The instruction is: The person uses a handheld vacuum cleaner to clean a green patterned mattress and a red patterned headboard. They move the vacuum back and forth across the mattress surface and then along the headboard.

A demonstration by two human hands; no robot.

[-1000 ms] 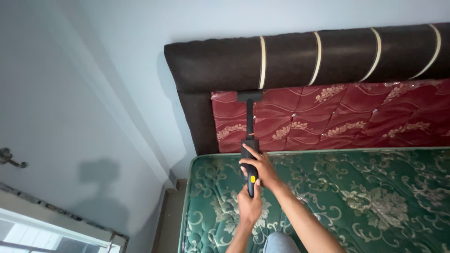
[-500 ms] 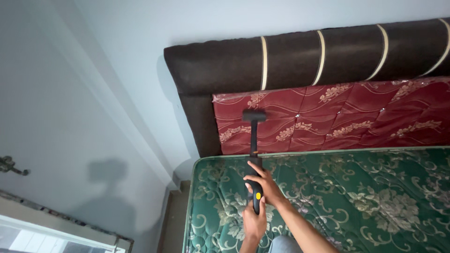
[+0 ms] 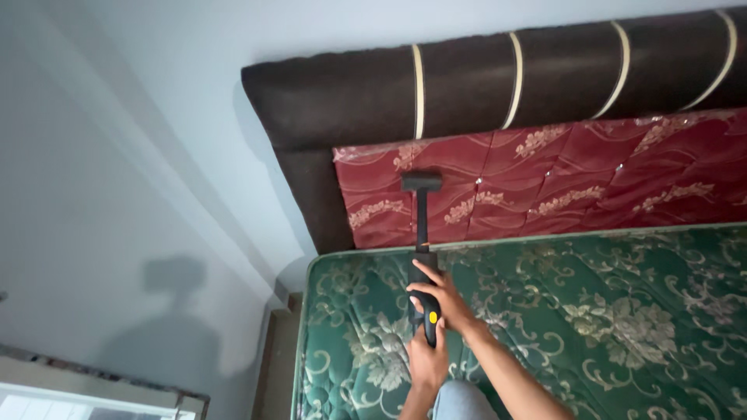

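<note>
Both hands hold one black handheld vacuum cleaner (image 3: 425,268) over the green floral mattress (image 3: 591,319). The right hand (image 3: 442,299) is wrapped over the body of the tool, with its fingers closed around it just above the yellow button (image 3: 433,317). The left hand (image 3: 427,359) is closed on the lower end of the handle, directly below the right one. From this grip the thin tube goes straight up and away, and the flat nozzle (image 3: 421,181) at its end lies against the red quilted panel (image 3: 576,175) of the headboard, near the panel's left end and under the dark brown padded top (image 3: 482,85).

As I judge it, the work on the red panel is in an early part: the nozzle stands near the left end, and the long stretch to the right seems not yet reached. No dust or cleaned trace can be seen, so the done part cannot be measured. The right end of the headboard and the mattress is cut off by the frame, and the palms and the underside of the handle are hidden.
</note>
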